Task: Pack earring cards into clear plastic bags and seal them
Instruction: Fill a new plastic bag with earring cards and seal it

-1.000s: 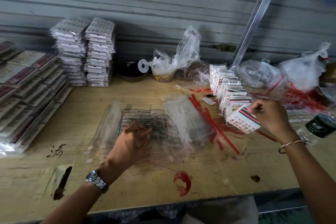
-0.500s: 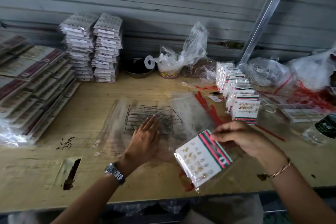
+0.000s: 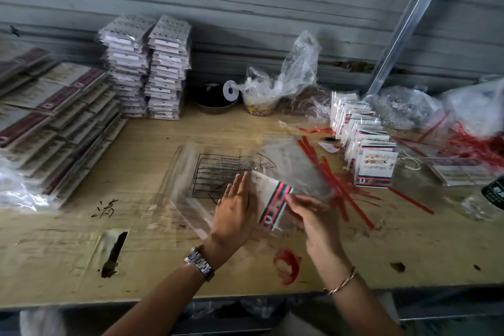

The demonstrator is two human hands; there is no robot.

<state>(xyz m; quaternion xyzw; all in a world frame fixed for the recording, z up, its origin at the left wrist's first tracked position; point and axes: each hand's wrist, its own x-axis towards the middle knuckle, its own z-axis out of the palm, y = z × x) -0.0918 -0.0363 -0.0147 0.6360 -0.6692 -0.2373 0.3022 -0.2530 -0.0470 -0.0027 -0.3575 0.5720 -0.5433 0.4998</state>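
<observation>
Left hand lies flat, fingers straight and together, on a pile of clear bags. Right hand pinches the striped end of an earring card over the pile's near right corner, beside the left fingers. More cards stand right of the pile.

Striped earring card on clear bags

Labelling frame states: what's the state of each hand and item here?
clear bags: lying flat in a pile.
earring card: tilted between the hands; bagged or not, unclear.
left hand: flat, fingers straight, pressing on the clear bags.
right hand: holding the earring card's striped end.
card row: standing upright.
red strips: loose, scattered.
</observation>
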